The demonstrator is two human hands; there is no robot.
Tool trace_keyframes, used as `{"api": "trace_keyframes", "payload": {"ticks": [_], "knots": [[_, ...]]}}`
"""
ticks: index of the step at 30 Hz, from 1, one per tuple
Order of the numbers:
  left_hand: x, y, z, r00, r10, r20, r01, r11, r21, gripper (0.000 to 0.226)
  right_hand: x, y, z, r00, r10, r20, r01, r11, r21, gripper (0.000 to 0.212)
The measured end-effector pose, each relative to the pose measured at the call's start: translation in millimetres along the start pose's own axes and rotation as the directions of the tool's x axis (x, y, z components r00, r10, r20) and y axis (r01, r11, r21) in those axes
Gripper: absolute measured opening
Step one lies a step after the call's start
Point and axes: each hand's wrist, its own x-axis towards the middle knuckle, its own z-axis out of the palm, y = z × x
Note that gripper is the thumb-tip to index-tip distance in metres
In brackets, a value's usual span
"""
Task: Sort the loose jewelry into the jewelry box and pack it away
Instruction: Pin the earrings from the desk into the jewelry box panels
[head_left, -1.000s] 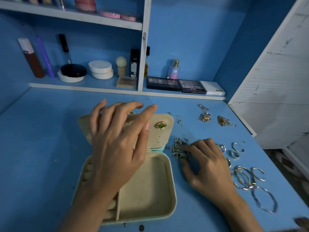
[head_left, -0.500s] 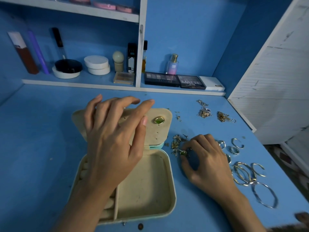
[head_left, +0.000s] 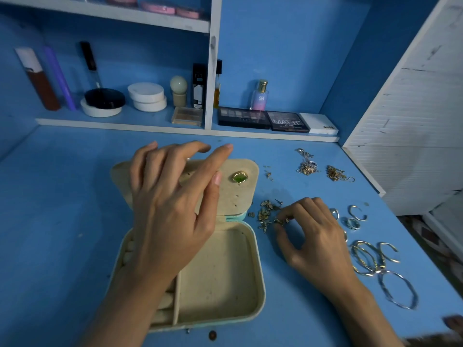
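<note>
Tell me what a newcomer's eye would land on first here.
The open cream jewelry box sits on the blue table, a green-stoned gold piece on its lid, with the left hand spread above it. To its right, the right hand pinches at small gold pieces, and silver hoops lie beyond it.

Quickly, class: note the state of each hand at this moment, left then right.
Left hand: open, fingers spread over the jewelry box lid, holding nothing.
Right hand: pinching a small gold piece.

Right grip curled tighter, pinching earring.
</note>
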Motion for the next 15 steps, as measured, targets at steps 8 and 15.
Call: {"api": "trace_keyframes", "payload": {"ticks": [8, 15], "knots": [[-1.9, -1.8, 0.9, 0.998, -0.048, -0.047, 0.046, 0.998, -0.049, 0.025, -1.2, 2.0, 4.3, 0.995, -0.062, -0.072, 0.065, 0.997, 0.050, 0.004], [-3.4, -5.6, 3.5, 0.992, -0.082, -0.092, 0.082, 0.997, 0.003, 0.021, -0.2, 1.3, 2.5, 0.994, -0.024, -0.110, 0.041, 0.988, 0.150, 0.010]]}}
